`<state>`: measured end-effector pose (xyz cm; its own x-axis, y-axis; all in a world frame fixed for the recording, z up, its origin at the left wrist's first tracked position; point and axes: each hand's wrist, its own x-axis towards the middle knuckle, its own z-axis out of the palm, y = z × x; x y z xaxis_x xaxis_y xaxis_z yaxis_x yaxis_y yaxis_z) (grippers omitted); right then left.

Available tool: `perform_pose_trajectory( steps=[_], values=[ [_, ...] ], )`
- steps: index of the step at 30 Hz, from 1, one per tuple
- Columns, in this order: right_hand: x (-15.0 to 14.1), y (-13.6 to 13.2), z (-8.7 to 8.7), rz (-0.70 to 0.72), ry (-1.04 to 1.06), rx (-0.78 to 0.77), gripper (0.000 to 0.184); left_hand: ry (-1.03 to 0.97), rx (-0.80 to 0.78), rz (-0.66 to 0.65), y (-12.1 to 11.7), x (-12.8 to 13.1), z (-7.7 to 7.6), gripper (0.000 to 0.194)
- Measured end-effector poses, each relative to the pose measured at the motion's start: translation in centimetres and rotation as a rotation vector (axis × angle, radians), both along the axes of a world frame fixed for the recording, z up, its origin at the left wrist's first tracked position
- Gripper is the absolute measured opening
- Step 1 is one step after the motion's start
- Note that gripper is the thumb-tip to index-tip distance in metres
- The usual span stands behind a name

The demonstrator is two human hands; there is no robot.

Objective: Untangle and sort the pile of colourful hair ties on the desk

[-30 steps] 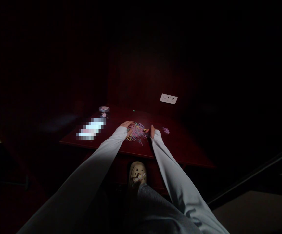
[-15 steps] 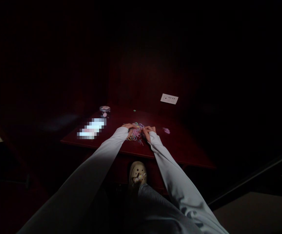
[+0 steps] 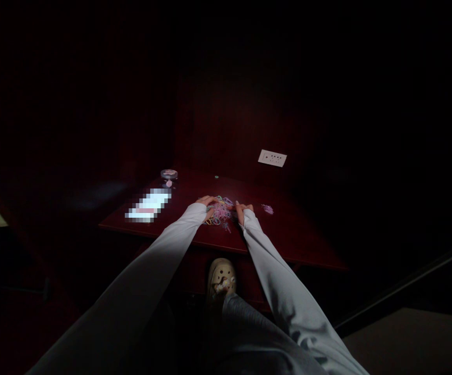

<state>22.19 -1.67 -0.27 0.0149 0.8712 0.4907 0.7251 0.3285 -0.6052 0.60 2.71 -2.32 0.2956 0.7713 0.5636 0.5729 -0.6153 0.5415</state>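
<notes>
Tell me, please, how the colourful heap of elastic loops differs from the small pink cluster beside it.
The heap is far larger than the pink cluster. The heap mixes colours; the cluster looks only pink. The left hand touches the heap, not the cluster. Both lie on the red table.

The left hand [image 3: 207, 201] and right hand [image 3: 243, 209] rest at opposite edges of a heap of small pastel rubber bands [image 3: 220, 211], on a dark red wooden surface [image 3: 288, 242]. Both arms wear pale grey sleeves [image 3: 163, 245]. Whether the fingers pinch any band is too small to tell. A small pink clump of bands [image 3: 267, 209] lies near the right hand. Farther left stand a clear jar [image 3: 168, 179] and a pixelated flat item [image 3: 148, 205]. A white wall socket plate [image 3: 272, 158] sits above the surface, and a beige clog [image 3: 221, 276] shows below its front edge.
</notes>
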Motion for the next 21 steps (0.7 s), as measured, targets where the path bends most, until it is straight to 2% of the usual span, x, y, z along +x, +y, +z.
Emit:
perform_pose_trajectory(
  steps=[4, 10, 16, 21],
  values=[
    [0.3, 0.7, -0.3, -0.026, 0.083, -0.034, 0.062, -0.028, 0.003, -0.024, -0.3, 0.1, 0.3, 0.035],
    [0.2, 0.0, 0.1, 0.059, 0.051, -0.028, 0.058, -0.006, -0.029, -0.001, -0.1, 0.0, 0.4, 0.035],
    [0.0, 0.4, 0.2, 0.018, 0.1, -0.076, 0.056, -0.018, -0.017, -0.025, 0.8, 0.0, -0.2, 0.034],
    [-0.2, 0.7, 0.3, 0.007, 0.169, -0.091, 0.059, -0.133, -0.064, -0.008, 1.1, 0.0, -0.6, 0.026]
  ],
)
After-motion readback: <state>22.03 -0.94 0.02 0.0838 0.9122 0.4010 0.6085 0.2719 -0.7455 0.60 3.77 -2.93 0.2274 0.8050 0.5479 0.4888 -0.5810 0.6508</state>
